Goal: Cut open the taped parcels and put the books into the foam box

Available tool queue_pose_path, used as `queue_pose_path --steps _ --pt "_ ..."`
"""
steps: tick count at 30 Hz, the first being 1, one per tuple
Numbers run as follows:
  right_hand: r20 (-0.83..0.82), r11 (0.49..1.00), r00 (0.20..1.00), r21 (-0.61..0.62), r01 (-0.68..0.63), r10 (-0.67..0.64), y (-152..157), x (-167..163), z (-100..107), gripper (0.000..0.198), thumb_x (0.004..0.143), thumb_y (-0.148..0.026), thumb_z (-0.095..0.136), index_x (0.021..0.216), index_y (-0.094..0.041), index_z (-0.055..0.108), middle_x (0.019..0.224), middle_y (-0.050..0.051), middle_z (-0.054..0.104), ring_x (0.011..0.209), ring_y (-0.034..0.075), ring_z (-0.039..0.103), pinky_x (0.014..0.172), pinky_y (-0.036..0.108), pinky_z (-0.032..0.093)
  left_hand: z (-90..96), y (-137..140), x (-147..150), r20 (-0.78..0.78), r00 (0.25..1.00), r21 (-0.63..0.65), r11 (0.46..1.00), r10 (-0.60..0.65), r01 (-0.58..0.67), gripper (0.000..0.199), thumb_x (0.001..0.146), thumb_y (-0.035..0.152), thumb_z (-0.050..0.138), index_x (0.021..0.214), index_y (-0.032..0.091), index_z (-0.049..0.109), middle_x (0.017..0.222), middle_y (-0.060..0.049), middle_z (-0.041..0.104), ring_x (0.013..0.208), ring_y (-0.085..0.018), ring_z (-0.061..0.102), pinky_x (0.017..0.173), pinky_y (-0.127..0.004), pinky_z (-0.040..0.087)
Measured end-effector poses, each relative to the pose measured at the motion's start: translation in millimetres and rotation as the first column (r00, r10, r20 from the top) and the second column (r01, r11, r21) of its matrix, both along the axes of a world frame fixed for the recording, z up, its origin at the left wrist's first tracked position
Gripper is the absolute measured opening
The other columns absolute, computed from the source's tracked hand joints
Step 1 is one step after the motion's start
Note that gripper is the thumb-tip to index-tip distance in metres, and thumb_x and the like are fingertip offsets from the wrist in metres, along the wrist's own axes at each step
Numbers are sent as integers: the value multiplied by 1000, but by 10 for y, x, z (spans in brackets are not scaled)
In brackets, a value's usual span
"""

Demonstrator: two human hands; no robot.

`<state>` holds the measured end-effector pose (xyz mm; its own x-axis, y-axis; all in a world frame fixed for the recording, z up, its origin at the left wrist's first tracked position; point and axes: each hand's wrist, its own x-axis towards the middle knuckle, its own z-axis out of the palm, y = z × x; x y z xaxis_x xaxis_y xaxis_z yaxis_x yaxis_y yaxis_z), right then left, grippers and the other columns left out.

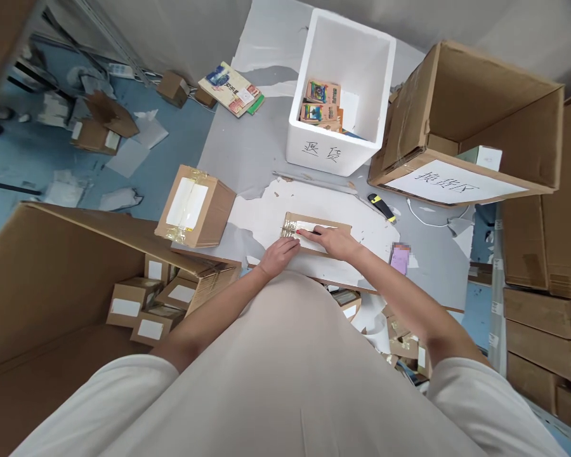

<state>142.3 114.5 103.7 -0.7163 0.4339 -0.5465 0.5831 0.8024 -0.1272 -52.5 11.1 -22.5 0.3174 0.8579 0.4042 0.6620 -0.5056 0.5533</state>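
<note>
A small taped cardboard box [340,227] with a white label lies on the white sheet on the table in front of me. Its left end carries shiny clear tape. My left hand [280,256] grips the near left edge of this box, fingers bent over it. My right hand [334,241] is closed over the box's top around a thin dark tool [309,231] with a red end, mostly hidden by the fingers. The red end is at the tape, close to my left fingertips. A yellow and black box cutter [381,207] lies to the right, beyond the box.
A white foam box [335,158] with colourful packets stands at the back, beside an open labelled carton [409,162]. A taped carton [209,216] and booklets [231,89] are on the left. A phone [400,259] lies right. A large carton [52,273] holds several small boxes.
</note>
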Motion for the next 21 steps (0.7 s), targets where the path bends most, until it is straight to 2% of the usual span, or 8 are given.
queue_pose_path --steps 7,11,14,18,21 --pt "32 1000 999 -7 20 -19 47 -21 -2 78 89 -7 41 152 -41 10 125 10 57 89 23 68 72 31 44 -25 -22 -75 14 999 -51 998 -31 31 26 96 22 43 112 21 63 111 -12 69 112 -21 60 95 -46 53" --pt "77 999 996 28 41 -43 -69 62 32 68 92 -9 34 151 -38 19 125 13 57 91 25 67 69 32 44 -33 0 -67 -16 999 -66 997 -46 45 25 96 22 44 111 21 63 108 -11 69 111 -21 61 94 -45 54" --pt "129 995 988 60 77 -84 -175 382 105 66 92 -8 32 151 -35 22 122 14 58 87 25 67 64 32 43 -39 10 -49 -20 998 -96 994 -53 51 24 96 24 44 109 21 64 109 -11 69 111 -20 61 96 -46 52" --pt "229 978 956 138 157 -186 -324 1016 222 75 86 -2 35 151 -38 21 113 12 61 82 23 66 59 29 40 -40 28 -39 -31 999 -107 994 -36 32 24 96 25 44 106 21 65 108 -11 69 110 -20 61 95 -45 53" --pt "253 964 936 163 208 -245 -427 1353 269 81 84 0 38 150 -41 19 108 10 62 80 21 65 57 26 37 -32 52 -29 -47 998 -127 992 -34 28 25 96 27 42 104 21 65 108 -10 69 108 -20 62 95 -46 53"
